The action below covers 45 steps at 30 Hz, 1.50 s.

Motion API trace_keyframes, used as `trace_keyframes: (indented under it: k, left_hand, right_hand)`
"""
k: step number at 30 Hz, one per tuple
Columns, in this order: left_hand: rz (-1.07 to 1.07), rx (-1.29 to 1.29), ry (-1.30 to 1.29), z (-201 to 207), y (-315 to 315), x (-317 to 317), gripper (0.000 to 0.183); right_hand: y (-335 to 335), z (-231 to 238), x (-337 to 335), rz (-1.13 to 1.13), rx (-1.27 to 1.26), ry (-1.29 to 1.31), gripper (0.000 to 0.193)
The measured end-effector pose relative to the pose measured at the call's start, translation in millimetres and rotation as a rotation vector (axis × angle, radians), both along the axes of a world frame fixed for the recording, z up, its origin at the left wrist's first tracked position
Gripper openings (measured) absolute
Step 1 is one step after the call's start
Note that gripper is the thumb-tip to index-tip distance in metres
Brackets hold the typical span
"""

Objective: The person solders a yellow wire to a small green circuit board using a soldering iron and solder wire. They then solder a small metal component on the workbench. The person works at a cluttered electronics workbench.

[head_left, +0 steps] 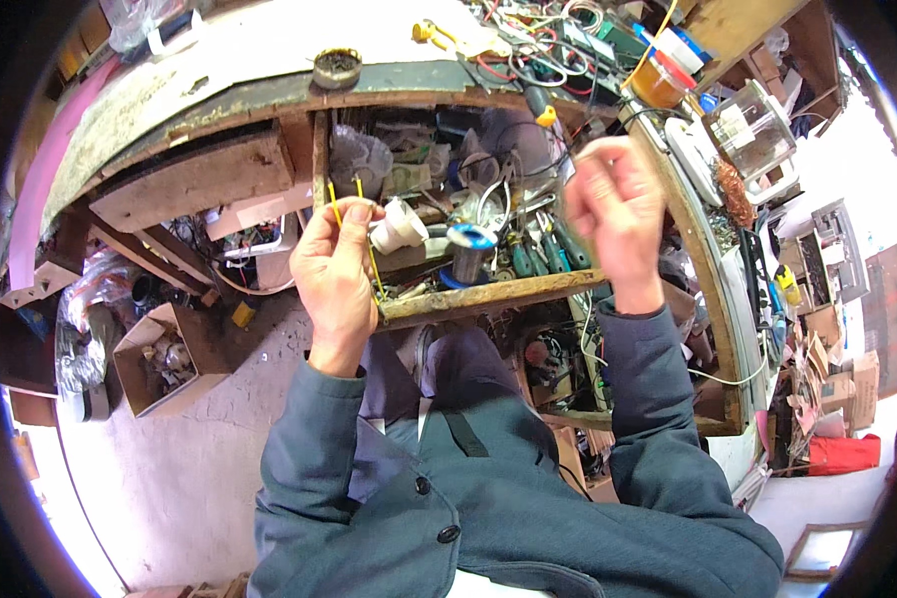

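Note:
Over the open drawer (448, 302), my left hand (334, 274) pinches a thin yellow wire (374, 264) between thumb and fingers. Parts of the wire stick out above and below the fingers. Right by those fingertips is a white round plastic fitting (399, 227); whether the hand also grips it, I cannot tell. My right hand (618, 204) is raised over the drawer's right side, fingers curled in and slightly blurred. What they hold, if anything, is hidden. Between the hands, a solder spool (470, 254) with a blue rim stands in the drawer.
Green-handled tools (548, 249) and clear plastic bags lie in the drawer. On the bench behind are a round tin (337, 68), yellow-handled pliers (434, 36) and tangled cables (548, 55). A cardboard box (169, 359) sits on the floor at left. A clear container (750, 130) is at right.

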State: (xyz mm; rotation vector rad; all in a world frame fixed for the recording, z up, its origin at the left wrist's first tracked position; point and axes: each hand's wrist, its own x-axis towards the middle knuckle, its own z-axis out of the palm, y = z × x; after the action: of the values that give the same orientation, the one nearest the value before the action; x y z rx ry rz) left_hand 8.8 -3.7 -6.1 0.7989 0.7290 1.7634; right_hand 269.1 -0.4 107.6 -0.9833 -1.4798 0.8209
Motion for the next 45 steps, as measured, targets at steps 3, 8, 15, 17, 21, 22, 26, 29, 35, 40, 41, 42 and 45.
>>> trace_keyframes:
  k: [3, 8, 15, 17, 21, 22, 26, 29, 35, 40, 41, 42, 45]
  left_hand:
    - [-0.031, -0.044, -0.014, 4, 0, 1, 0.012]
    - [-0.04, -0.037, -0.041, 2, 2, 0, 0.01]
    - [-0.075, -0.102, 0.001, 8, 1, 4, 0.016]
    - [-0.087, -0.088, -0.018, 4, 1, -1, 0.015]
    - [-0.06, -0.109, -0.091, 9, 0, 0, 0.014]
    - [-0.098, -0.095, -0.09, 11, -3, -1, 0.014]
    - [-0.081, -0.036, -0.096, 4, 0, 8, 0.01]
    - [0.008, -0.067, -0.05, 9, -2, 10, 0.01]
    - [0.175, -0.031, 0.19, -1, -4, 18, 0.015]
    - [0.245, -0.013, 0.263, 4, -11, 20, 0.013]
    - [0.255, -0.009, 0.3, 4, -13, 21, 0.012]
    - [0.275, -0.038, 0.389, 6, -15, 19, 0.011]
    - [0.262, 0.001, 0.428, 3, -15, 24, 0.012]
  right_hand:
    - [-3, -6, -10, 0.079, -0.061, -0.21, 0.005]
    - [-4, -5, -34, 0.212, -0.147, 0.038, 0.02]
    - [-7, 26, -41, 0.225, 0.029, 0.096, 0.02]
    - [-3, 29, -45, 0.256, 0.041, 0.11, 0.016]
    - [4, 36, -47, 0.313, 0.085, 0.066, 0.01]
    - [7, 38, -45, 0.339, 0.146, -0.01, 0.009]
    - [24, 50, -24, 0.597, -0.135, -0.213, 0.011]
    - [42, 64, -9, 0.71, -0.331, -0.54, 0.018]
    - [122, 73, 65, 0.324, -0.259, -0.34, 0.028]
    - [237, 111, 113, -0.214, -0.059, 0.095, 0.042]
    - [260, 121, 129, -0.273, -0.053, 0.166, 0.044]
    - [286, 126, 145, -0.248, -0.081, 0.244, 0.045]
    - [343, 142, 203, -0.215, -0.187, 0.446, 0.05]
